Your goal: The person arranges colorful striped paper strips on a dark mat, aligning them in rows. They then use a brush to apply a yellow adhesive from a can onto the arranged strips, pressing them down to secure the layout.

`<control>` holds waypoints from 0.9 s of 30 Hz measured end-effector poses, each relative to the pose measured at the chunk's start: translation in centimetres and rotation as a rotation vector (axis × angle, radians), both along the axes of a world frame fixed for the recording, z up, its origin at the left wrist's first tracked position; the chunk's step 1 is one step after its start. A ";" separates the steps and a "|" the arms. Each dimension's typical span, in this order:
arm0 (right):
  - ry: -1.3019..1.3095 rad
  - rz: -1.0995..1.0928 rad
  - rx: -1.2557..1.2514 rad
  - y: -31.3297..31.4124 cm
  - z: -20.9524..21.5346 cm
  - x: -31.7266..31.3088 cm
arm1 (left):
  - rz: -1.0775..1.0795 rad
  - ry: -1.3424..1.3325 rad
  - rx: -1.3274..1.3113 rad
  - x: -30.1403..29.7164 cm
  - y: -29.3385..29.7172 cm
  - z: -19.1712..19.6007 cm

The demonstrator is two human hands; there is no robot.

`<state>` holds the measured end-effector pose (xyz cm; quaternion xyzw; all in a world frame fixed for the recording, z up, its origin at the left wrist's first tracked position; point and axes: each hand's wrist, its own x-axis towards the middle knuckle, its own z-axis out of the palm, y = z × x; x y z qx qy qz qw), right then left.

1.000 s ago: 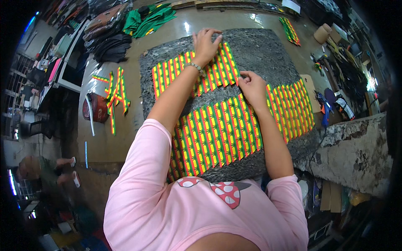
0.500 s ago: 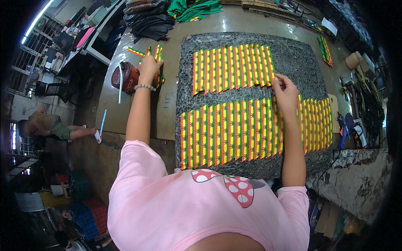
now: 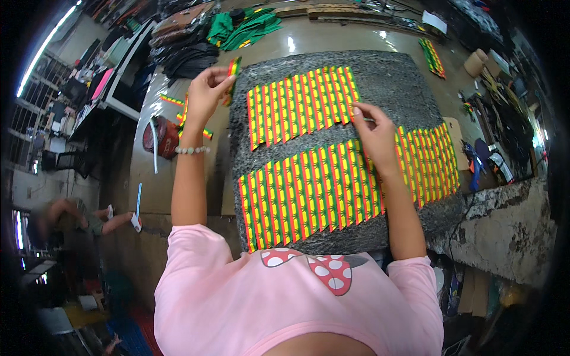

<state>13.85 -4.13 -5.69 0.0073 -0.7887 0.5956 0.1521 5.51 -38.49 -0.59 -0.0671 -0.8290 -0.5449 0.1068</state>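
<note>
Red, yellow and green striped fabric strips [image 3: 300,107] lie edge to edge in two rows on a dark grey speckled mat [image 3: 386,77], and a careless brush of the right hand [image 3: 375,133], fingers pressed flat on the upper row's right end, could likely skew them. Well apart, the left hand [image 3: 208,92] pinches one loose striped strip [image 3: 233,70] just above the mat's left edge; dropping it crooked would break the row
</note>
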 end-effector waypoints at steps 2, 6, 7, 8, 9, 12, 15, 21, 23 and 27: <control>0.164 0.086 -0.001 -0.7 1.0 0.6 | -0.163 0.031 0.140 1.9 5.5 2.3; 0.342 0.129 -0.049 -0.9 2.9 1.9 | -0.512 0.061 0.327 3.7 16.0 3.7; 0.249 0.161 -0.231 -0.9 3.1 2.1 | -0.498 0.066 0.277 3.3 18.1 3.7; 0.192 0.226 -0.407 -0.7 3.2 2.3 | -0.518 0.087 0.256 2.6 19.7 3.6; 0.161 0.159 -0.479 -0.2 3.2 2.1 | -0.536 0.086 0.264 1.8 20.8 3.4; -0.072 0.085 -0.539 2.1 2.7 1.1 | -0.549 0.046 0.271 -1.2 22.7 2.3; -0.123 0.043 -0.495 4.3 1.5 -0.2 | -0.519 0.008 0.251 -4.0 23.7 0.6; -0.298 -0.023 -0.435 6.5 -1.1 -2.1 | -0.539 -0.245 0.174 -10.1 24.1 -3.0; -0.278 -0.020 -0.339 6.6 -1.7 -2.5 | -0.481 -0.263 0.078 -11.4 24.1 -4.5; -0.212 -0.149 0.009 5.8 -3.0 -2.9 | -0.357 -0.085 -0.087 -12.6 24.6 -7.5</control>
